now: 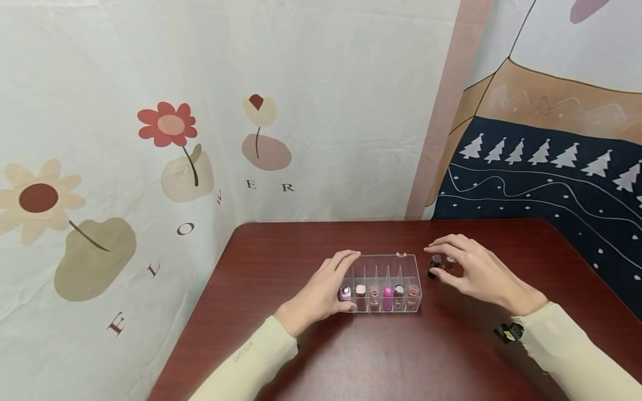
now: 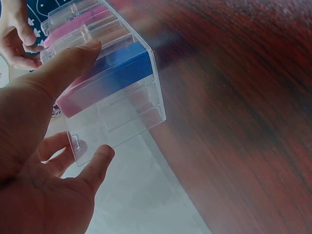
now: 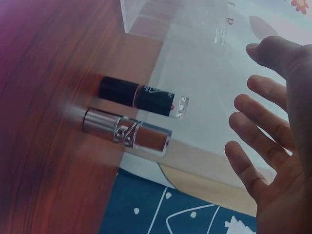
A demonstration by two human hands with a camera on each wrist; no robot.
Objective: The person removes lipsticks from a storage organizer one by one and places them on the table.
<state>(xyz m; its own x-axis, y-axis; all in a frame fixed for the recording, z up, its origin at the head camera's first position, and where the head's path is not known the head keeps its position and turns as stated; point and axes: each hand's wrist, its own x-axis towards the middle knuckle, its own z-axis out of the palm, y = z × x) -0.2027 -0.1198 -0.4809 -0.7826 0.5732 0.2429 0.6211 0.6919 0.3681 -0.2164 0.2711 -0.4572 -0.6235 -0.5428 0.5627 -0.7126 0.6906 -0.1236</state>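
Observation:
A clear divided lipstick organizer (image 1: 418,287) stands on the table with several lipsticks in its front row, among them a magenta one (image 1: 388,299). My left hand (image 1: 321,287) holds the organizer's left end, thumb at the front and fingers at the back. The left wrist view shows a blue and pink tube (image 2: 109,80) through the end wall. Right of the organizer, a black lipstick (image 3: 119,92) and a lip gloss tube (image 3: 151,140) with a silver base stand upright side by side. My right hand (image 1: 476,273) hovers beside them, fingers spread and apart from both.
The dark red wooden table (image 1: 341,362) carries these things. Its back edge meets a pale curtain (image 1: 341,111) printed with flowers, and a navy tree-patterned cloth (image 1: 526,184) hangs at the right.

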